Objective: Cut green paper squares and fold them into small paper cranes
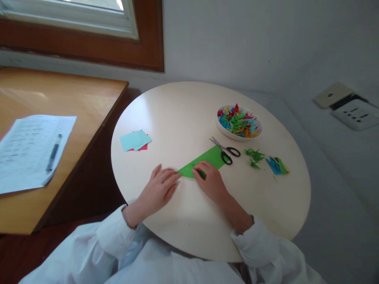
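A green sheet of paper [213, 156] lies flat on the round white table, tapering to a point at its left end. The fingers of my left hand [160, 188] are stretched out, and a fingertip touches that pointed end. Over the paper's lower middle, my right hand [211, 182] is closed, its thumb and fingers curled together on the sheet. The palm side hides part of the paper there. Black-handled scissors [226, 149] rest partly over the sheet's far right end, blades slightly apart and pointing up-left.
A white bowl [233, 136] of colourful folded paper pieces stands at the back right. Small green folded pieces [255, 155] and a stack of coloured paper [276, 165] lie right. Light-blue paper squares [134, 141] lie left. A wooden desk [89, 94] holds printed sheets [28, 150] and a pen [53, 152].
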The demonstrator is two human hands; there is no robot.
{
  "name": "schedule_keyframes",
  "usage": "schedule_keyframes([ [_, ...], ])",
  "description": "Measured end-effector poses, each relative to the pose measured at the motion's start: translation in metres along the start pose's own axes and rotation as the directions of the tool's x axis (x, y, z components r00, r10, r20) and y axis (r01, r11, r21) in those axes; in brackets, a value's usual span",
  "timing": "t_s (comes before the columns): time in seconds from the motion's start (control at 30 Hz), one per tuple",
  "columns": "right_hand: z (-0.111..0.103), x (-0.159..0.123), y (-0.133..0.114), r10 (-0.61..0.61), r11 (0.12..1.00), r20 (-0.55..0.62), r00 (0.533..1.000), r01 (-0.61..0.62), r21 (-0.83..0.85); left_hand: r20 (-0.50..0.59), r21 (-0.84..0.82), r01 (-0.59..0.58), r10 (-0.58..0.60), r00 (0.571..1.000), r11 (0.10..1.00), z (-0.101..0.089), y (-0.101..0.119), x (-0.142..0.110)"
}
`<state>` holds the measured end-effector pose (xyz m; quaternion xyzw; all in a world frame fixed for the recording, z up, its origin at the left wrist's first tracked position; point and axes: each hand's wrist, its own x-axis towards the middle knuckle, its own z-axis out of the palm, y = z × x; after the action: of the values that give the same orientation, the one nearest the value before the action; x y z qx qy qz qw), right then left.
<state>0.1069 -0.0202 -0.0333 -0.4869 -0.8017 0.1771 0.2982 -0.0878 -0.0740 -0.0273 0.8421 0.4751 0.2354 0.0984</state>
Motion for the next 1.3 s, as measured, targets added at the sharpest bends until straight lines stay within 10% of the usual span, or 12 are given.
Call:
schedule_keyframes([
  [1.3,-0.0008,0.0023,-0.0015,0.058,0.995,-0.008,0.998,-0.059,-0.078,-0.045,0.167,-0.004,0.012,0.999,0.986,0.0013,0.0079,-0.0008],
])
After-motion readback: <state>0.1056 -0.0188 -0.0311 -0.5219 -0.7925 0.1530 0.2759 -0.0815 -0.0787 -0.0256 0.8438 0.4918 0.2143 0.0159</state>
